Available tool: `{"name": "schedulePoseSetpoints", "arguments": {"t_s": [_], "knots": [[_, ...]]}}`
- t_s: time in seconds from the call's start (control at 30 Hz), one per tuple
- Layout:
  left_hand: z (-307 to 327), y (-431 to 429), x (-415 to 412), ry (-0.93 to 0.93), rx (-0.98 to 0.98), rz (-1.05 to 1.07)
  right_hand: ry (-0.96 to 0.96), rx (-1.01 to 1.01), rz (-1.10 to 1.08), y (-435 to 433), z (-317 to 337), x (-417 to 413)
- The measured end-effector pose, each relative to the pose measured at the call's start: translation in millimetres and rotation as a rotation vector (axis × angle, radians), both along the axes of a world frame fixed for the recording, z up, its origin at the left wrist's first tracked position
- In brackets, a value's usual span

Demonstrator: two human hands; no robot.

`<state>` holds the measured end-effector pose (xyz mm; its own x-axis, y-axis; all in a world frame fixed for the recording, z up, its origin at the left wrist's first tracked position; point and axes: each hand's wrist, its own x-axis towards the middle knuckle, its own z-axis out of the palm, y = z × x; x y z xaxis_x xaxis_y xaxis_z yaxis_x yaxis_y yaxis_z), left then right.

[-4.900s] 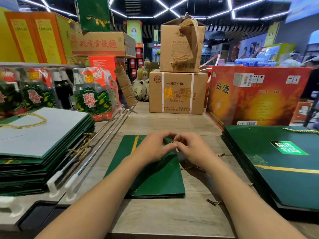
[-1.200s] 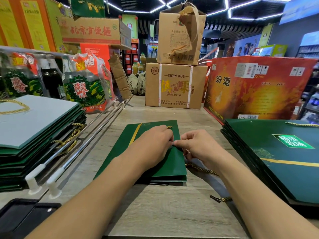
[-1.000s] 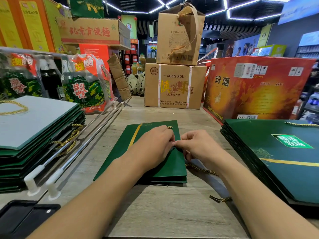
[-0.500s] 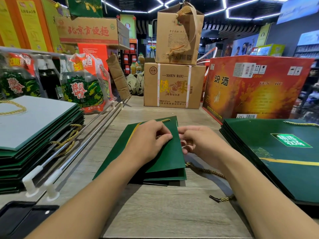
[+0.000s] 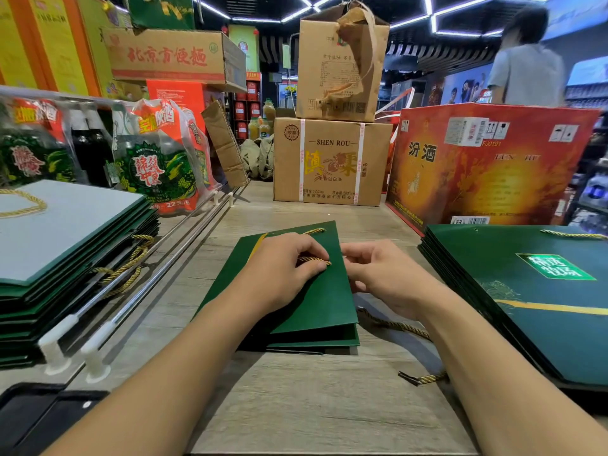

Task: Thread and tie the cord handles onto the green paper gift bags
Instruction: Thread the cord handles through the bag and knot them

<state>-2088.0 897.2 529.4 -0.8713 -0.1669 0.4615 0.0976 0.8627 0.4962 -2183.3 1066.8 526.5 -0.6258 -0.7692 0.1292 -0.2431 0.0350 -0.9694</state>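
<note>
A flat green paper gift bag [image 5: 325, 304] lies on the wooden table [image 5: 312, 399] in front of me. My left hand [image 5: 283, 271] rests on the bag and pinches a short stretch of gold cord [image 5: 314, 259] near the bag's right edge. My right hand [image 5: 378, 274] is beside that edge with fingers curled; what it holds is hidden. More gold cord [image 5: 394, 325] trails out from under my right wrist, and its loose end [image 5: 421, 378] lies on the table. Another loop of cord [image 5: 314, 231] shows at the bag's far edge.
A stack of green bags with gold handles [image 5: 65, 258] sits at left, behind two metal rails [image 5: 158, 268]. Another stack of green bags [image 5: 533, 291] lies at right. Cardboard boxes [image 5: 332, 159] and a red carton [image 5: 487, 166] stand behind. A person [image 5: 526, 60] stands at far right.
The bag's top layer has lifted and shifted slightly. My left hand now pinches a piece of gold cord at the bag's right edge, and my hands have drawn a little apart.
</note>
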Motion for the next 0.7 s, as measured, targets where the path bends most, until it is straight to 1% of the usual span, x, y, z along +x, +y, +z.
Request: {"name": "schedulePoseSetpoints", "arguments": {"t_s": [0.13,0.23,0.37,0.43,0.47,0.57,0.6,0.7], "knots": [[0,1,0,0.028,0.011,-0.004,-0.041,0.016,-0.001,1,1,-1],[-1,2,0,0.032,-0.004,-0.008,-0.064,0.043,-0.084,-3,2,-1],[-4,1,-1,0.037,0.027,-0.008,-0.221,0.039,-0.181,-8,1,-2],[-4,3,-1,0.032,0.038,-0.023,-0.256,0.032,-0.195,-10,-1,-1],[-4,4,-1,0.033,0.040,-0.033,-0.239,0.035,-0.213,-11,-3,0],[-5,5,-2,0.048,0.037,-0.041,-0.093,0.104,-0.310,-16,-6,3],[-4,3,-3,0.039,0.032,-0.028,-0.071,0.129,-0.339,-17,-7,3],[-5,-5,-3,-0.054,-0.063,0.067,-0.027,0.177,-0.445,-17,-3,1]]}}
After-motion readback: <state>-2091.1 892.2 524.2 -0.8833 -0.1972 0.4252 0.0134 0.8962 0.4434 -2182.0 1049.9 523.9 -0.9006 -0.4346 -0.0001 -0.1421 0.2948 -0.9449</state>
